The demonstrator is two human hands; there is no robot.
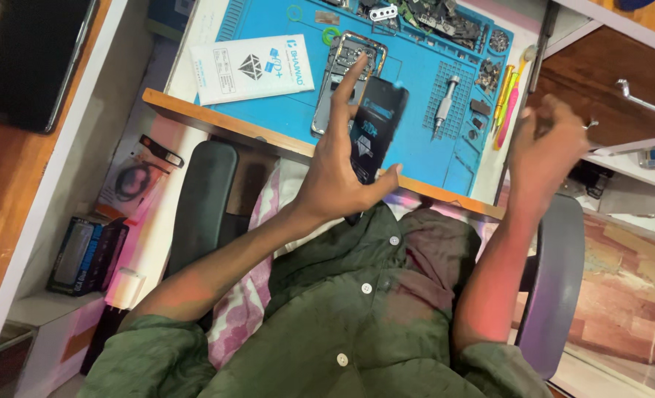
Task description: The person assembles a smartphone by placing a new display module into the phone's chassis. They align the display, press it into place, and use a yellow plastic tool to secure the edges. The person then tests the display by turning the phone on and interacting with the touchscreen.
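Our left hand (335,173) grips a dark phone panel (375,125) above the bench (217,118) edge, index finger raised. Our right hand (545,147) hangs loosely curled, holding nothing, near the blue mat (408,66) and opened phone frame (342,74).

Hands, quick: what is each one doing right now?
Left hand: holding a dark phone screen panel, forefinger extended.
Right hand: raised, fingers curled; nothing seen in it.

This was a small phone-repair workshop: a blue repair mat (416,70) covered the desk (217,118), carrying an opened phone frame (340,74), a screwdriver (445,103), scattered small parts (445,22) and tweezers (506,96), with drawers (607,81) beside it.
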